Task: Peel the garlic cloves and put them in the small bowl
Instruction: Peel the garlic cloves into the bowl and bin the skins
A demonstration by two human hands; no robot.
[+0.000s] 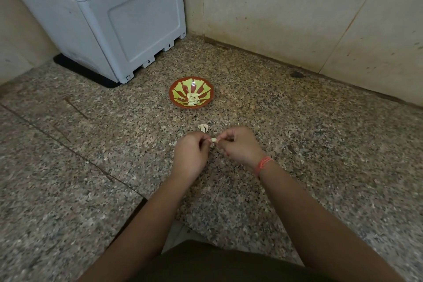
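The small bowl (178, 89), red-brown with a green pattern, stands on the speckled stone table (297, 133) and holds a heap of peeled cloves (193, 98) on its near side. Nearer the person than the bowl, well apart from it, both hands meet over the table. The left hand (191, 152) and the right hand (238, 144) share one garlic clove (213, 140). Each grip is pressed together on it, with fingertips and thumb pinching an end and the other fingers curled under. Whether the skin is partly off is hard to tell at this size.

Between the bowl and the hands, just beyond the knuckles, lies a small cluster of loose cloves (203, 127). A red thread (263, 165) circles the right wrist.

Left of the bowl and behind it a grey box (109, 20) sits on a black mat (87, 71), its front corner near the bowl but not touching. Behind and to the right of the bowl the wall (297, 18) closes off the table, with bare stone between them. Open surface spreads to both sides of the bowl. A thin seam (68, 149) runs diagonally across the stone to the bowl's left, ending at the table's near edge beside the left forearm.
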